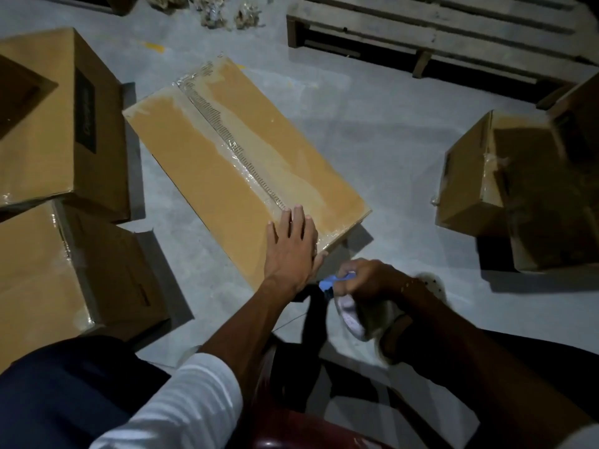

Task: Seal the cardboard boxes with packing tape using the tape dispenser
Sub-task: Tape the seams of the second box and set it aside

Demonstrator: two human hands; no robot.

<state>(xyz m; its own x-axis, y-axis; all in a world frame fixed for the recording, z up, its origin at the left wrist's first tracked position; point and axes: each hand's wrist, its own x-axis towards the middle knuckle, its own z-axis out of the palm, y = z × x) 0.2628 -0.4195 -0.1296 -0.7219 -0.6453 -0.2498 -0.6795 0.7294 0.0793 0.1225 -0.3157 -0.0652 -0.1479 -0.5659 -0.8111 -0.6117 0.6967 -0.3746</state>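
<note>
Left hand (289, 244): flat, fingers straight and together, pressed palm-down on the near end of the central box, over the tape end.
Right hand (369, 280): curled round the tape dispenser, just off the near corner of the central box; blurred, so exact finger placement not readable.
Tape dispenser (334, 285): blue part showing between the fingers, pale roll below it; held low, beside and beneath the box's near edge, not touching the top face.
Central box (227, 163): flat on the floor, flaps closed, long axis running away from the hands.
Tape strip (233, 147): clear, laid along the centre seam from far end to near end; wrinkled and cloudy in places, ending under the left fingertips.
Handling, box: judged light and fairly stiff; top panels likely to give under pressure near the seam. Best held by pressing flat on a flap close to the seam, or by opposite edges for turning.
Handling, tape: thin, slick on the back, sticky beneath, prone to creasing; needs smoothing from the middle outward.
Handling, dispenser: rigid; best taken by the handle, clear of the cutting edge.
Left of central box: two cardboard boxes (61, 124), one with an open flap.
Right of central box: further taped boxes (518, 189), well apart.
Beyond central box: wooden pallet (437, 30).
</note>
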